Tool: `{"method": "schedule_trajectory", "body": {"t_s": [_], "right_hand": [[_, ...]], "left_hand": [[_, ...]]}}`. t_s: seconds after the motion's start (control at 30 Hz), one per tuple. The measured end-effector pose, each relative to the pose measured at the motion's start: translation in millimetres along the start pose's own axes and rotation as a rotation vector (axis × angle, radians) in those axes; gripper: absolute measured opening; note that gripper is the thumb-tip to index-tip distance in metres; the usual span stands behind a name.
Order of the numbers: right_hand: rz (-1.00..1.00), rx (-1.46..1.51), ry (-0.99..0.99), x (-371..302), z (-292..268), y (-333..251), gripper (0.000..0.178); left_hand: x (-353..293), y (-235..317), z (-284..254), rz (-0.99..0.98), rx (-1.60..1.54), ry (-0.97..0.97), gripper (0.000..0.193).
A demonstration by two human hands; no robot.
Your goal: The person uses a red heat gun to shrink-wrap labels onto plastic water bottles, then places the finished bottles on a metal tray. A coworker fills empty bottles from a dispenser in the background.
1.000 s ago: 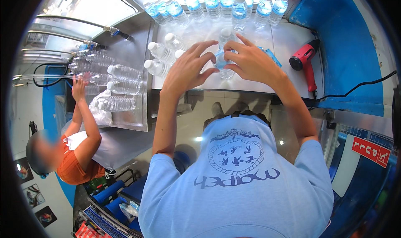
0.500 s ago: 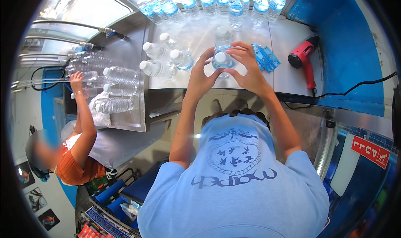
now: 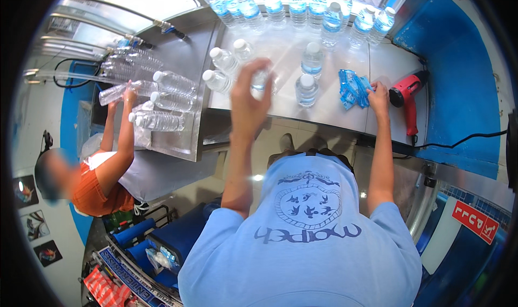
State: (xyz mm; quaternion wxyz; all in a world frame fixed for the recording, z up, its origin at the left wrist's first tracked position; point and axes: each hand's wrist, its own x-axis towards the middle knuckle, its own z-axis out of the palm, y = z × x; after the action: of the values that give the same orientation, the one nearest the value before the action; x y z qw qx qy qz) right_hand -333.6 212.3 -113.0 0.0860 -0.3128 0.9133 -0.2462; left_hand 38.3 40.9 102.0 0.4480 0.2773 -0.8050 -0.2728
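Touching labels: I see the right hand with its fingertips at the right edge of the blue labels; whether they pinch one, I cannot tell.
Left hand: the left hand is blurred, its fingers curved apart in front of a bottle; from my end I cannot tell if they touch it.
Counter: on the pale, shiny counter, the front bottle stands upright near the middle, a banded bottle just behind it, the labels lying flat to their right.
Counter's left end: clear bottles with white caps stand close together.
Back edge: a row of bottles with blue bands curves along the bright window side.
Heat gun: the red heat gun lies at the right end, its black cord running off beside the blue wall.
Bench: the steel bench adjoins on the left, more clear bottles lying on it, pipes above.
Co-worker: a hand grips a clear bottle lying sideways.
Floor: I make out pale tiles below the counter.
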Motion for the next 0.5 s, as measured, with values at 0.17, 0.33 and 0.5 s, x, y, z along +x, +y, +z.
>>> {"method": "schedule_trajectory", "body": {"t_s": [0.17,0.33,0.5], "right_hand": [[-0.162,-0.003,0.078,3.4,-32.6,-29.9,0.014],[-0.217,0.172,0.133,-6.3,-86.2,-80.7,0.014],[-0.346,0.244,0.173,-17.2,-140.9,-151.8,0.016]], "left_hand": [[87.2,-70.8,-18.5,-0.114,0.555,-0.09,0.043],[108.5,-104.2,-9.0,-0.201,0.597,-0.323,0.036],[103.5,-94.5,9.6,-0.041,0.436,-0.315,0.033]]}}
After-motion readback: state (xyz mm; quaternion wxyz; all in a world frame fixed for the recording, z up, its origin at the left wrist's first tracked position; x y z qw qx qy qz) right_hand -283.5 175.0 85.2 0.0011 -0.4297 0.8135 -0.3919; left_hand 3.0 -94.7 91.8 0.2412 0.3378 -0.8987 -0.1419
